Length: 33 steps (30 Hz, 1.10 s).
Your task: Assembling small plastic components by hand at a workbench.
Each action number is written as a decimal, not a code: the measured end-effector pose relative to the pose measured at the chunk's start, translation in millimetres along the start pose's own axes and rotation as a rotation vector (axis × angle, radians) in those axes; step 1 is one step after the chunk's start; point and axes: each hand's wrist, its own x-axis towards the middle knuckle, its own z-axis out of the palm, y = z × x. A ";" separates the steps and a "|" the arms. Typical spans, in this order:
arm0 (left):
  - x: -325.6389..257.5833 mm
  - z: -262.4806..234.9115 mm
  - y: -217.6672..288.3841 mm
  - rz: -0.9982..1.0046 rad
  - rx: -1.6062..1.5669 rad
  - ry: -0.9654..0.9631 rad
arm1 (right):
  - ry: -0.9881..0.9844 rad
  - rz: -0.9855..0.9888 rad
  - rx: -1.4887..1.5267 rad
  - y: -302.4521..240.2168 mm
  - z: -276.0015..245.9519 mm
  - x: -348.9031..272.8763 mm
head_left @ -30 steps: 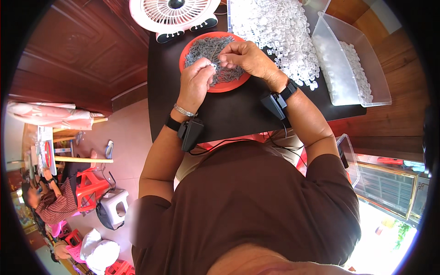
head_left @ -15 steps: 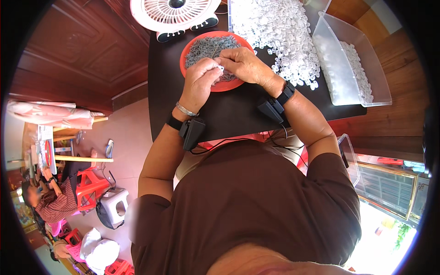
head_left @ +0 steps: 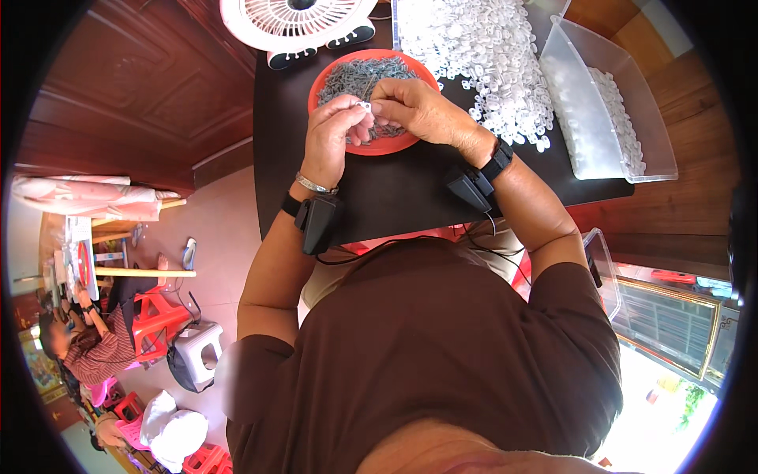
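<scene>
My left hand pinches a small white plastic ring at its fingertips, just over the near rim of a red bowl filled with small grey metal pieces. My right hand meets it from the right, fingers curled against the same ring; whether it holds a grey piece I cannot tell. Both wrists carry black strapped devices. A heap of white plastic rings lies right of the bowl on the black table.
A white fan stands behind the bowl. A clear plastic bin with white pieces sits at the right table edge. Off to the lower left, a person sits by red stools and a grey stool.
Both hands have stayed together over the bowl's near rim, shifting slightly toward me; the white ring now shows between the fingertips.
</scene>
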 end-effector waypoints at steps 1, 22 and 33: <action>-0.1 -0.3 -0.1 -0.001 0.000 0.001 | -0.006 0.005 0.004 0.0 -0.5 -0.1; -3.0 5.5 4.1 0.076 0.293 -0.015 | 0.030 -0.159 -0.143 -15.0 -12.5 -9.0; -4.9 5.1 8.9 0.102 0.325 -0.048 | 0.029 -0.142 -0.067 -17.2 -15.0 -10.0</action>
